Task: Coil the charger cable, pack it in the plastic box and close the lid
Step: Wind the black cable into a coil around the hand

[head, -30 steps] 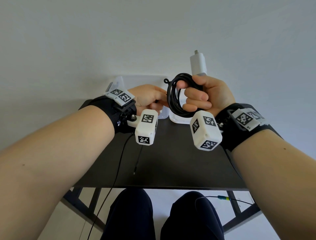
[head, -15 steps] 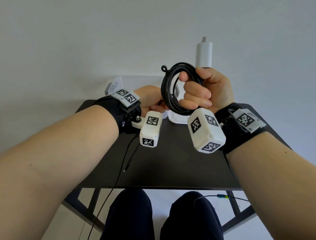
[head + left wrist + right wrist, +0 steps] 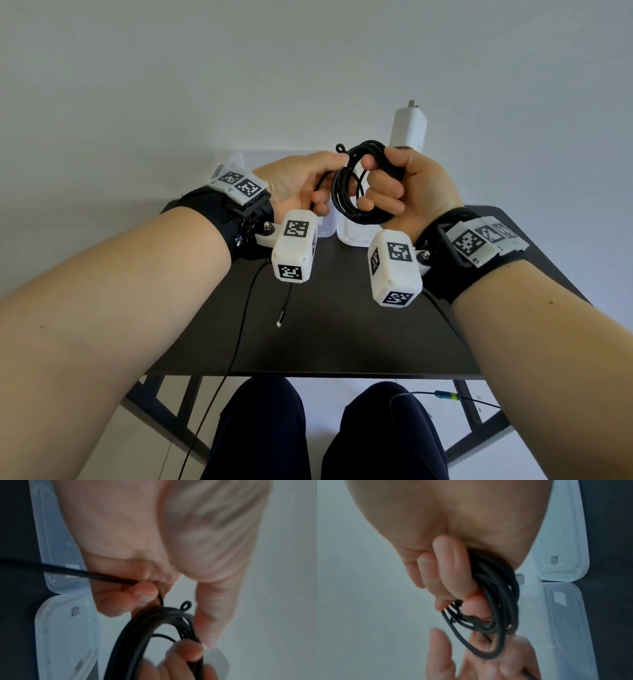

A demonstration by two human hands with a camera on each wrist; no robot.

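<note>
1. Since half a second ago we have brought our left hand (image 3: 301, 185) up against the coil of charger cable (image 3: 356, 185) held by our right hand (image 3: 407, 192); before that the left grip sat lower and a little apart from the loops.
2. Our right grip is curled tight round the bundled loops, with the white charger plug (image 3: 409, 128) standing up just above its knuckles.
3. Our left grip pinches the free strand of the cable beside the coil, forefinger reaching along the loops; the tail runs down below that grip and ends in the connector (image 3: 280, 322), hanging over the counter (image 3: 342, 342).
4. We judge this to be another turn being laid on, so coiling is nearly done, with only the short tail left to wind.
5. The plastic box (image 3: 563, 622) lies beyond and below both grips, open, with its lid (image 3: 563, 534) flat beside it; nothing is packed yet.
6. In the head view the hands hide most of the box, so we cannot see inside it there.
7. Both wrist views are blurred; where the cable leaves the plug is hidden inside the right grip.
</note>
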